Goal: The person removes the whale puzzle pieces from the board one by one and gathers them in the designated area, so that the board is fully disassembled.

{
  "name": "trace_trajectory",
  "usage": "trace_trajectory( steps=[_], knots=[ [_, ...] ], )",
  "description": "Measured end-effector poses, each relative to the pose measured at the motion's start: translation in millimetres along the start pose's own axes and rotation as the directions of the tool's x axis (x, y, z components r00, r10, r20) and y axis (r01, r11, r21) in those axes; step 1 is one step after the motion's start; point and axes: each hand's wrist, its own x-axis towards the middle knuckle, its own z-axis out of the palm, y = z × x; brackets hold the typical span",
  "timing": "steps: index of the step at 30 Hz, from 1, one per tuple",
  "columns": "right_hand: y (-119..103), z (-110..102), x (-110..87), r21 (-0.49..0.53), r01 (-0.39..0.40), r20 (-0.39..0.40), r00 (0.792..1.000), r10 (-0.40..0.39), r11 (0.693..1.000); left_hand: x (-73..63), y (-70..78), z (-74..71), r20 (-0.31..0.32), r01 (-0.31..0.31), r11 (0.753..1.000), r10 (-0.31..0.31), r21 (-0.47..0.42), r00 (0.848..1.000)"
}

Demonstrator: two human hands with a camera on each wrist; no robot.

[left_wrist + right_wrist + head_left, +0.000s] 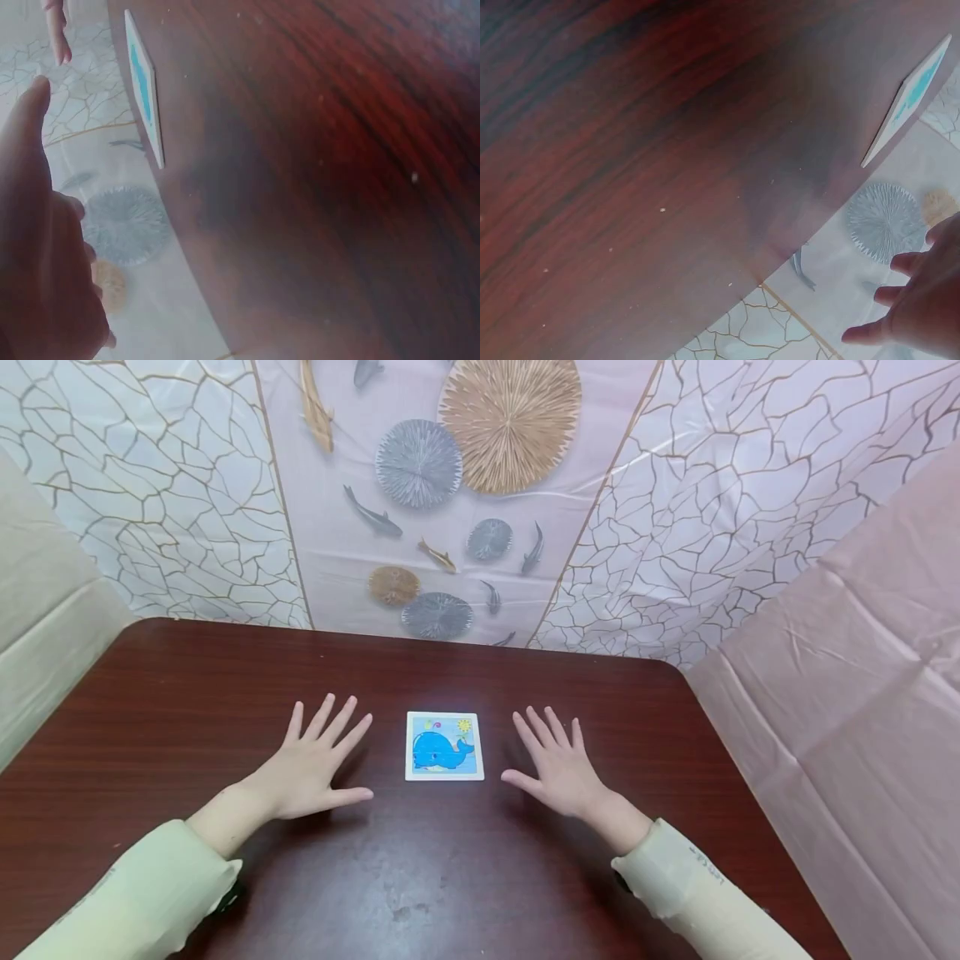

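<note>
A square picture puzzle [444, 746] with a white border lies flat on the dark wooden table, showing a blue whale and a yellow sun-like flower. To its left my left hand [309, 770] is spread palm down, fingers straight and apart, holding nothing. On the other side my right hand [558, 768] is spread the same way, its thumb pointing toward the puzzle, also holding nothing. Both wrist views show the puzzle edge-on, apart from the hands: the left wrist view has the left hand [45, 247] beside it, the right wrist view the right hand [922, 300].
The reddish-brown table [420, 877] has rounded far corners. Behind it hangs a patterned cloth [420, 552] with fish and round shapes. Plain pale cloth [847, 718] rises along the right side, and another pale cloth [45, 602] along the left.
</note>
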Motion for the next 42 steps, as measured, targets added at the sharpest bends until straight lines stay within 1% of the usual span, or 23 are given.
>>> trace_trajectory(
  steps=[6,10,14,18,21,25,28,33,35,38,41,42],
  knots=[
    [-2,-3,7.1,0.086,-0.006,-0.034,0.999,0.009,0.996,5.0,2.0,8.1,0.022,-0.009,0.999,0.010,-0.040,1.000],
    [-5,-5,14.3,0.150,-0.016,-0.049,0.999,0.023,0.989,8.5,3.8,13.3,0.024,-0.034,0.998,0.036,-0.049,0.999],
    [-9,-7,21.8,0.234,-0.038,-0.038,0.998,0.048,0.972,12.2,5.2,18.0,0.038,-0.053,0.998,0.055,-0.043,0.998],
    [-12,-8,29.1,0.328,-0.073,-0.003,0.997,0.079,0.942,15.2,7.2,20.8,0.060,-0.067,0.997,0.070,-0.047,0.996],
    [-14,-9,35.1,0.413,-0.113,0.040,0.994,0.106,0.904,16.9,9.0,22.4,0.086,-0.074,0.995,0.080,-0.066,0.993],
    [-17,-9,42.7,0.529,-0.171,0.102,0.985,0.137,0.831,18.6,11.3,24.9,0.135,-0.082,0.992,0.094,-0.091,0.986],
    [-19,-8,47.2,0.589,-0.208,0.140,0.978,0.155,0.781,19.7,12.8,26.7,0.166,-0.096,0.990,0.112,-0.101,0.980],
    [-21,-6,53.5,0.644,-0.274,0.197,0.961,0.192,0.714,21.7,14.9,29.9,0.196,-0.126,0.986,0.146,-0.112,0.970],
    [-22,-5,56.1,0.672,-0.298,0.222,0.954,0.200,0.678,22.9,15.7,31.3,0.205,-0.134,0.985,0.155,-0.112,0.966],
    [-21,-4,59.9,0.713,-0.313,0.249,0.949,0.192,0.627,24.2,17.5,32.5,0.217,-0.143,0.983,0.166,-0.119,0.962],
    [-21,-4,63.8,0.739,-0.315,0.261,0.949,0.178,0.595,25.3,19.8,33.0,0.229,-0.149,0.981,0.175,-0.126,0.958],
    [-21,-4,65.3,0.743,-0.315,0.260,0.949,0.178,0.591,25.6,20.4,33.1,0.228,-0.154,0.979,0.181,-0.132,0.957]
  ],
)
